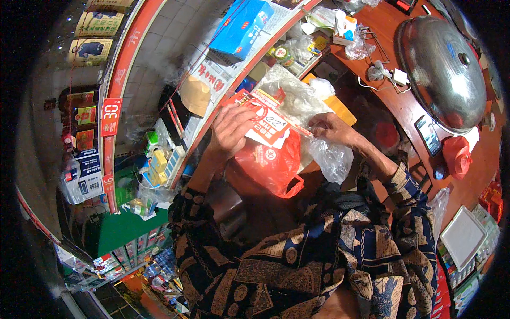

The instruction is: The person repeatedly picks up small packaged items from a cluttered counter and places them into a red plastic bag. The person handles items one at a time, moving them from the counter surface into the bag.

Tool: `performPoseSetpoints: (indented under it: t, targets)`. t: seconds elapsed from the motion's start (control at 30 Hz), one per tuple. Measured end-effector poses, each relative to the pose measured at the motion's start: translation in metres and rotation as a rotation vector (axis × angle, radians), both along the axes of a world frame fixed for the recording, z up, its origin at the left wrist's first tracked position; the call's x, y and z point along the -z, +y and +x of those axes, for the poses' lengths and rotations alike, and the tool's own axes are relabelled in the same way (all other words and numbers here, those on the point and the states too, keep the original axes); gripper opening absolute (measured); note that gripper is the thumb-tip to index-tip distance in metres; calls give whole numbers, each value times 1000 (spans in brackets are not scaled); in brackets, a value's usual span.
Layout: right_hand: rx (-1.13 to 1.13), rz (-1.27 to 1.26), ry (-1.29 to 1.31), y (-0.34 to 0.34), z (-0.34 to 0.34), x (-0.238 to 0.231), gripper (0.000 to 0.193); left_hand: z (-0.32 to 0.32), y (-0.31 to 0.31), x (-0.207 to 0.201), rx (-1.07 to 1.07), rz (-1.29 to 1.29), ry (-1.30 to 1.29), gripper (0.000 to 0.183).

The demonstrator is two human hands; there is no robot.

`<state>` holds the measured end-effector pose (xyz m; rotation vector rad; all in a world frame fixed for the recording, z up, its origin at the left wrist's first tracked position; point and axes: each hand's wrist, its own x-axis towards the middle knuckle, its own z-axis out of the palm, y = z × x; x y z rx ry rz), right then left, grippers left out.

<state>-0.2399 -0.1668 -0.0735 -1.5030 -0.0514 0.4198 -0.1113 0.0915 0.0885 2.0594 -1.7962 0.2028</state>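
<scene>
The red-and-white printed cards (272,129) lie in a loose, overlapping stack in the middle of the scene, above the red plastic bag (267,166), whose handle loop points to the near side. The left hand (232,129) is closed on their left edge. The right hand (330,128), at their right end, has its fingers curled together, but whether they pinch a card or film, I cannot tell. A crumpled clear bag (330,158) hangs just below that hand; its slack film could snag on the fingers and drag a card askew. Since the cards overlap unevenly, a slackened left grip would probably let one slide down onto the slippery red bag. Farther right, a phone (428,136) lies near a large metal lid (442,66); at the far left stands a blue box (240,31).
</scene>
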Motion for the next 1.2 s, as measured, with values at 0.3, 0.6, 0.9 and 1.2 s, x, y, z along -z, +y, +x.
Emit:
performPoseSetpoints:
  t: [0.3,0.6,0.9,1.2]
  targets:
    - [32,-34,-142,-7,-12,-58,44,-17,6,8,-219,-224,618,28]
    - [154,296,-110,33,-4,-62,21,-37,-10,38,-423,-325,1505,37]
    - [368,642,313,4,-17,-45,10,-12,10,45,-539,-725,1754,33]
    - [345,633,339,-1,-23,-32,10,23,36,41,-579,-675,1903,35]
